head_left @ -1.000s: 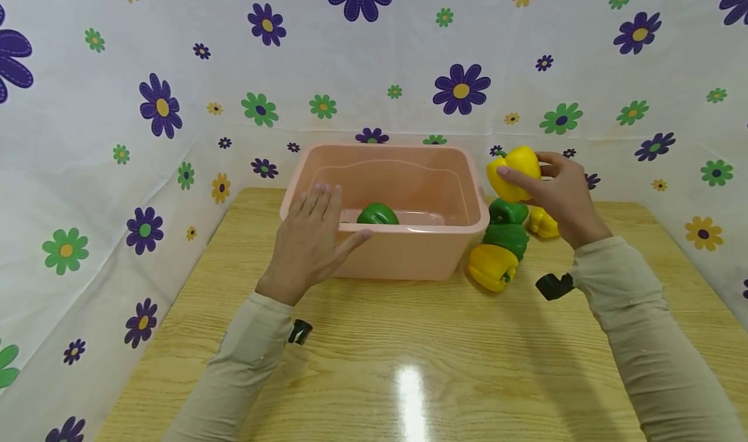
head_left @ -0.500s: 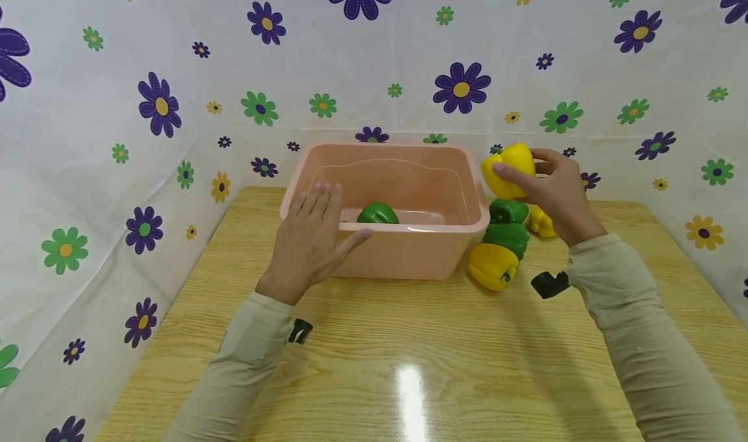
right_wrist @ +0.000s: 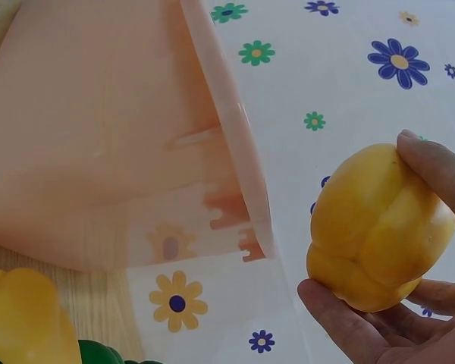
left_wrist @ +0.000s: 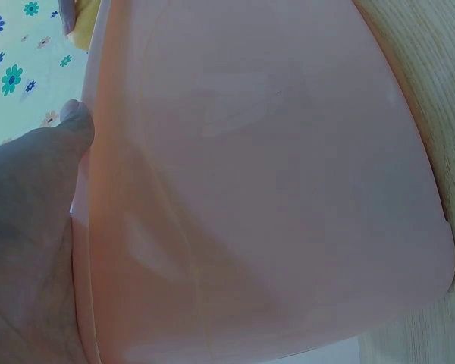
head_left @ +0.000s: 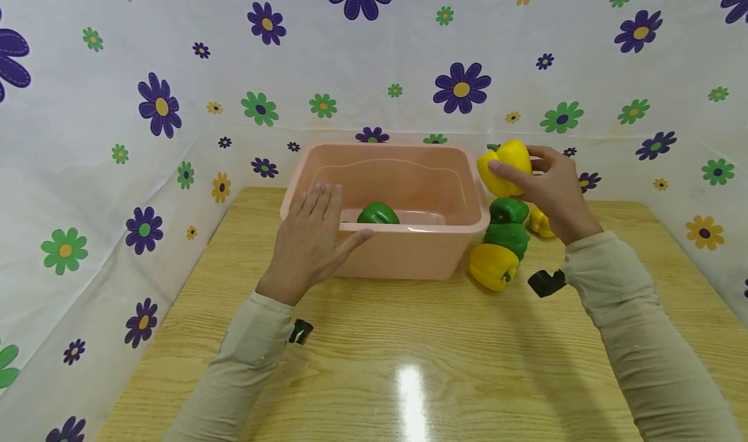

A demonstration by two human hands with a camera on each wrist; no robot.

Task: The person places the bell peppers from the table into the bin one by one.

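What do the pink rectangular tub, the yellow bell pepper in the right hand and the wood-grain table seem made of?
Pink rectangular tub: probably moulded plastic, smooth and slightly glossy; its rim catches highlights.
Held yellow lobed bell pepper: smooth, softly shiny; perhaps plastic imitation, perhaps real; the look leaves it open.
Yellowish wood-grain table: wood or laminate, glossy, given the glare streak.

Head view: forward, down | wrist views: close (sharing pink bin [head_left: 397, 255])
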